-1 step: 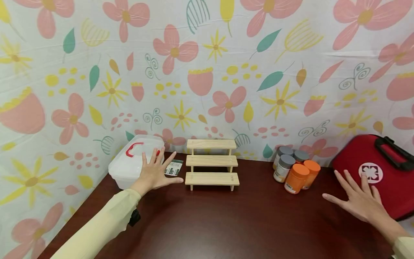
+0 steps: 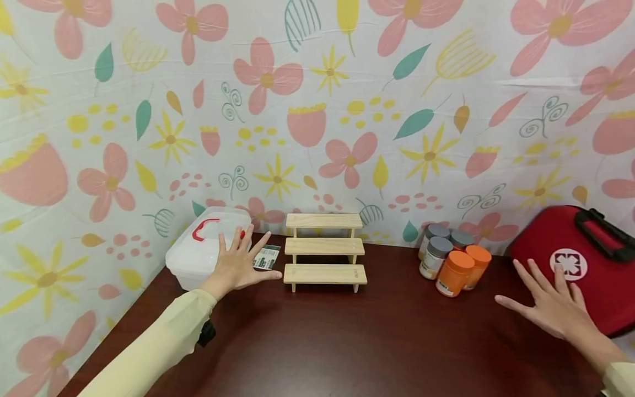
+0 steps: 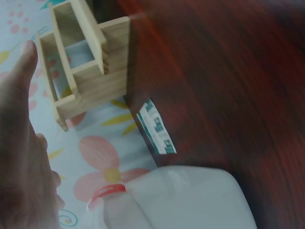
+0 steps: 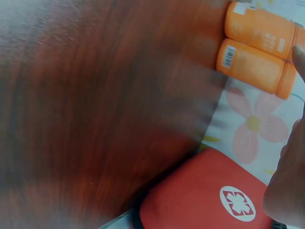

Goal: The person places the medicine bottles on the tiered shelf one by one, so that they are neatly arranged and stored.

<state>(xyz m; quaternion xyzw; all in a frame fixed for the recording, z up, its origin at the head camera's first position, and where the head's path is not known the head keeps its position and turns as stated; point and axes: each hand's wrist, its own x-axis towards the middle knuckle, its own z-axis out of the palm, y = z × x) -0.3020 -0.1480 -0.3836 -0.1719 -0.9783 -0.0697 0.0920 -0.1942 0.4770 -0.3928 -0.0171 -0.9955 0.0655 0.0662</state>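
Note:
With fingers spread, my left hand [image 2: 235, 268] is held above the table in front of a white lidded plastic box [image 2: 190, 251] with red handles. Nothing is in its grasp. A small printed packet [image 2: 267, 257] lies on the table just beyond its thumb. My right hand [image 2: 553, 309], also spread and holding nothing, hovers before a red first-aid bag [image 2: 605, 275] with a white emblem and black handle. To the left of that hand stand two orange bottles [image 2: 454, 274] in front of several grey-lidded bottles [image 2: 435, 257]. In the left wrist view the packet [image 3: 156, 128] lies flat.
A three-step wooden rack [image 2: 324, 274] stands at the back centre of the dark brown table [image 2: 347, 342]. Behind everything hangs a flower-patterned cloth [image 2: 307, 171] along the table's back and left edges.

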